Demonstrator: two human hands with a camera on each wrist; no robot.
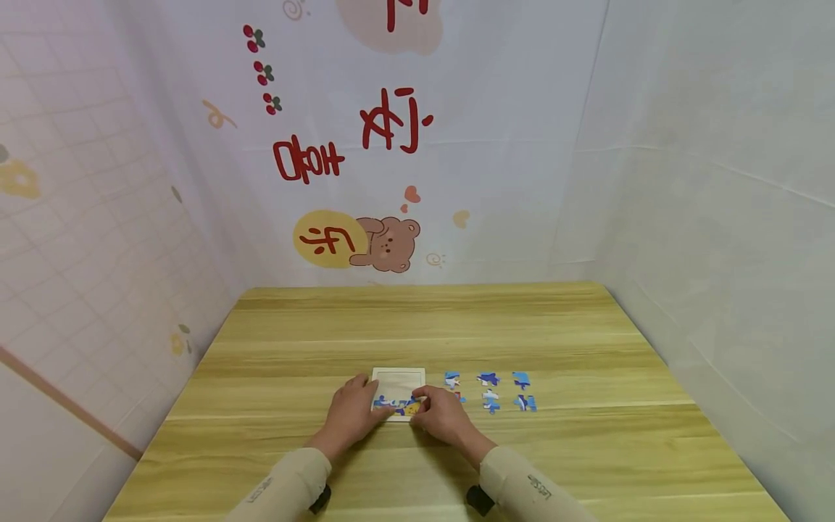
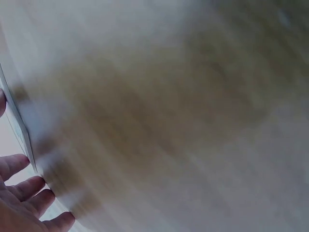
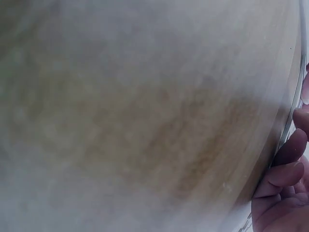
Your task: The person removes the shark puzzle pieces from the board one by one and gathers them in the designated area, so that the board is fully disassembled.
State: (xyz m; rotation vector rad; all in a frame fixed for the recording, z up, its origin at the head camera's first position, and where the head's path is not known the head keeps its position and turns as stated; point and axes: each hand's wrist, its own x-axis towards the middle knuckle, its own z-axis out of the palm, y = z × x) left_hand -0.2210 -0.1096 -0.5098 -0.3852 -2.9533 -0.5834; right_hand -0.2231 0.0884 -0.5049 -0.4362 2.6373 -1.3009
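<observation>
In the head view, a puzzle board point(image 1: 398, 380) is seen on the table point(image 1: 424, 319), its left edge touched by the left hand point(image 1: 352, 409) and a piece at its lower right pinched by the right hand point(image 1: 438, 413), with loose pieces point(image 1: 489, 391) laid just to the right. In the blurred left wrist view, relaxed fingers point(image 2: 24, 191) are seen at the board's edge. In the right wrist view, curled fingers point(image 3: 285, 169) are seen against the board's rim.

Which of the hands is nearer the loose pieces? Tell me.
Right. The right hand sits at the frame's right edge, next to the loose pieces; the left hand is on the frame's far side.
</observation>
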